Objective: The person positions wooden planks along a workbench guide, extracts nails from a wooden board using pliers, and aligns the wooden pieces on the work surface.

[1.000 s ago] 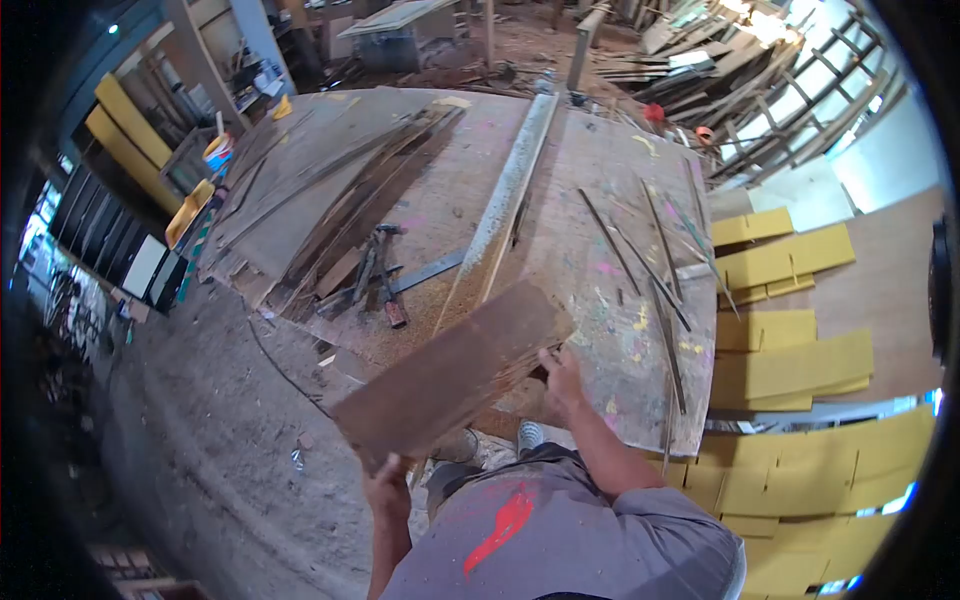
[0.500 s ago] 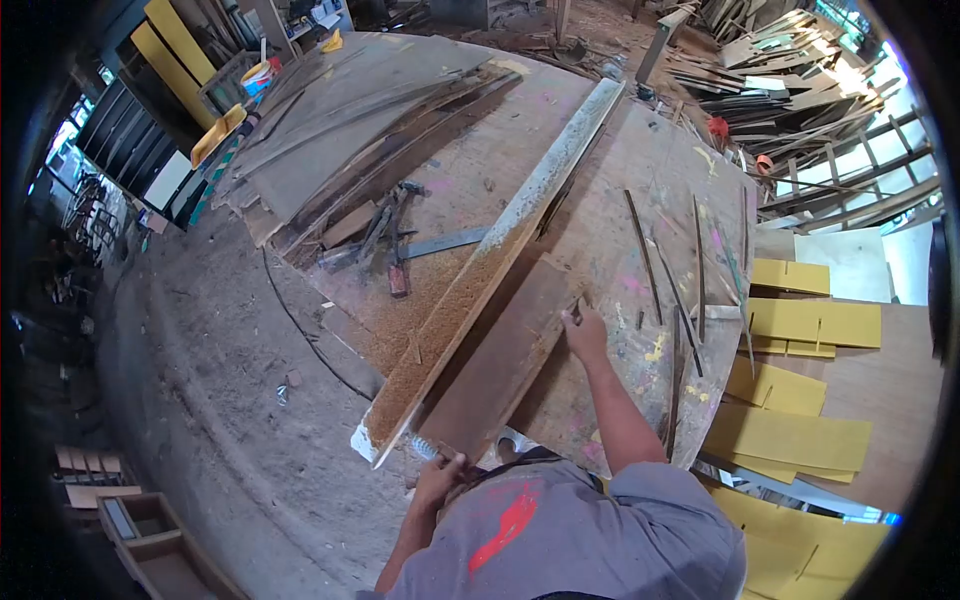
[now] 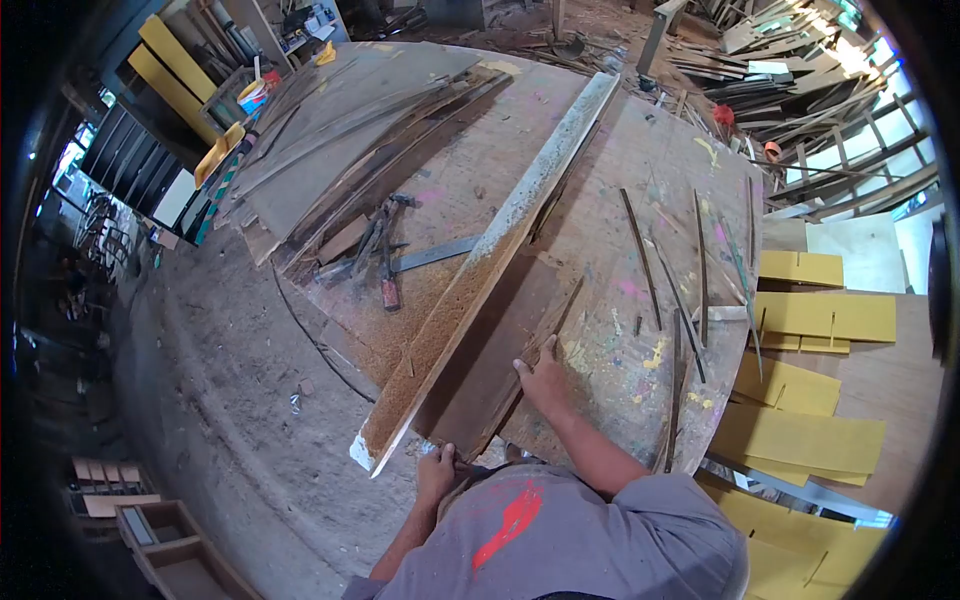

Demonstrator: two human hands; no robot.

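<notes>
A brown wooden board lies lengthwise in front of me, along the right side of a long white-edged bar covered with sawdust. My left hand is closed around the board's near end, close to my shirt. Along the board's right edge runs a narrow, rough wooden strip. My right hand has its thumb and forefinger on either side of this strip, partway along it. The other fingers of that hand are partly hidden.
Left of the bar lie a hammer with a red handle and a flat metal blade. Thin sticks are scattered at the right. Stacked sheets cover the table's far left. Yellow panels stand beyond the right edge.
My right hand has moved from the board's far corner back toward me along its right edge. The strip's far end now shows apart from the board. My left hand stays at the near end.
</notes>
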